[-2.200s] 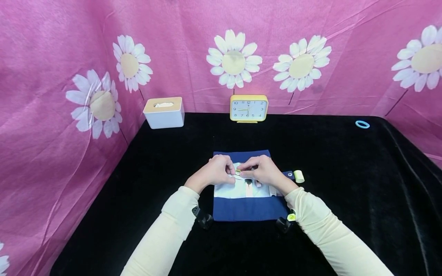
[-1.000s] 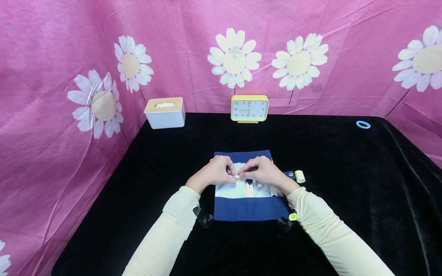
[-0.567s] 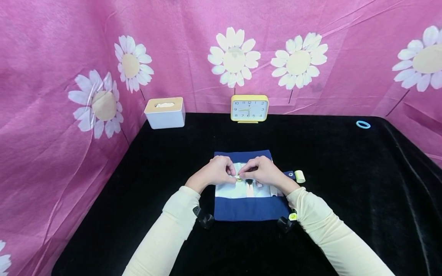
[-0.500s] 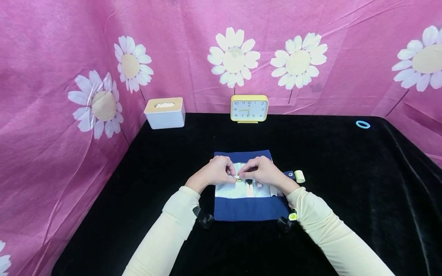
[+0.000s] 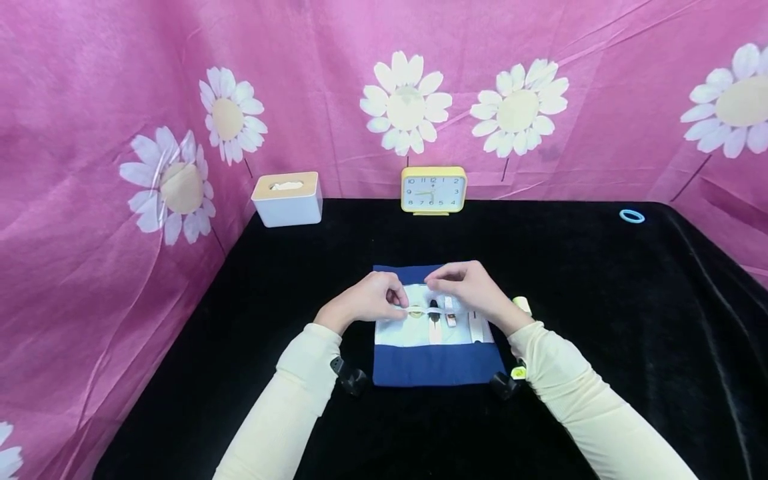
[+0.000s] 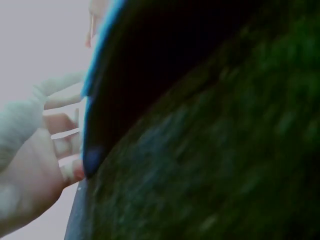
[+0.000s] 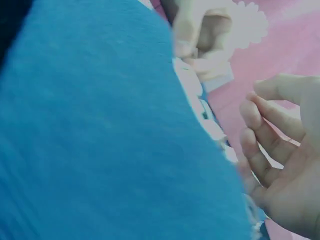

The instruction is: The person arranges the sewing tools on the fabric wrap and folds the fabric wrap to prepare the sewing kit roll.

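Blue cloth pouch [image 5: 438, 367] lies unfolded on the black surface [image 5: 576, 267], mid-scene, white lining [image 5: 393, 333] upward. Narrow white band [image 5: 425, 310] crosses the lining. Under or along it, running from the 9 o'clock side toward 3: a yellowish round item [image 5: 415, 315], a dark-handled tool [image 5: 434, 317], a small pale item [image 5: 451, 320]. Near the 3 o'clock edge, a whitish strip [image 5: 476, 327]. Too small to identify further.

Left hand [image 5: 375, 297] at the pouch's 10 o'clock, thumb and forefinger pinching the band's near end. Right hand [image 5: 465, 280] at 1 o'clock, above the lining; fingers loosely bent, thumb close to the forefinger, holding nothing. Left wrist view dark and blurred; right wrist view largely filled by blue cloth.

Cream sleeves [image 5: 600, 400] on both arms, black device [image 5: 352, 381] below the left wrist. Pale yellow cylinder [image 5: 522, 305] toward 3 o'clock, partly behind the right forearm. Farther out: yellow clock [image 5: 433, 193] at 12, white tissue box [image 5: 291, 210] at 10 to 11, light blue ring [image 5: 632, 221] at 2. Pink daisy-print curtain [image 5: 324, 67] behind.
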### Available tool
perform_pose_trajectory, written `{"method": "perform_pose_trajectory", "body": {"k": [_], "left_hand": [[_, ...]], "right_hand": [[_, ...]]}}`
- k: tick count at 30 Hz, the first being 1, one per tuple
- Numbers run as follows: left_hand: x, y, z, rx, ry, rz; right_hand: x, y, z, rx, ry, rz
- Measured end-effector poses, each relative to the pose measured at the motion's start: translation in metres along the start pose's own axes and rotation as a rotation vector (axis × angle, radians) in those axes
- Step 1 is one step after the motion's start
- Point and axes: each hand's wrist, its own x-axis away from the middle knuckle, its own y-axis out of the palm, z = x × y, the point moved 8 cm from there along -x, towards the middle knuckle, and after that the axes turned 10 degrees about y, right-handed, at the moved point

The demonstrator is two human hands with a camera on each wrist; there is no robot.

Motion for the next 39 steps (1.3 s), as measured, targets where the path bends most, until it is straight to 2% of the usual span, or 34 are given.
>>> {"method": "perform_pose_trajectory", "body": {"k": [4, 8, 15, 25, 30, 35, 39], "left_hand": [[0.003, -0.005, 0.0, 0.007, 0.041, -0.032], [0.007, -0.01, -0.006, 0.025, 0.009, -0.049], [0.013, -0.017, -0.015, 0.028, -0.029, -0.062], [0.016, -0.02, -0.024, 0.034, -0.072, -0.069], [0.018, -0.021, -0.027, 0.045, -0.072, -0.077], [0.019, -0.021, -0.028, 0.07, -0.054, -0.072], [0.018, -0.019, -0.028, 0.071, -0.044, -0.08]], "right_hand": [[0.002, -0.021, -0.003, -0.062, 0.0, 0.063], [0.006, -0.04, -0.002, -0.081, -0.001, 0.092], [0.014, -0.067, 0.012, -0.1, 0.028, 0.135], [0.03, -0.112, 0.044, -0.154, -0.023, 0.148], [0.038, -0.122, 0.066, -0.222, -0.019, 0.121], [0.044, -0.125, 0.077, -0.202, -0.054, 0.093], [0.046, -0.124, 0.079, -0.144, -0.062, 0.068]]}}
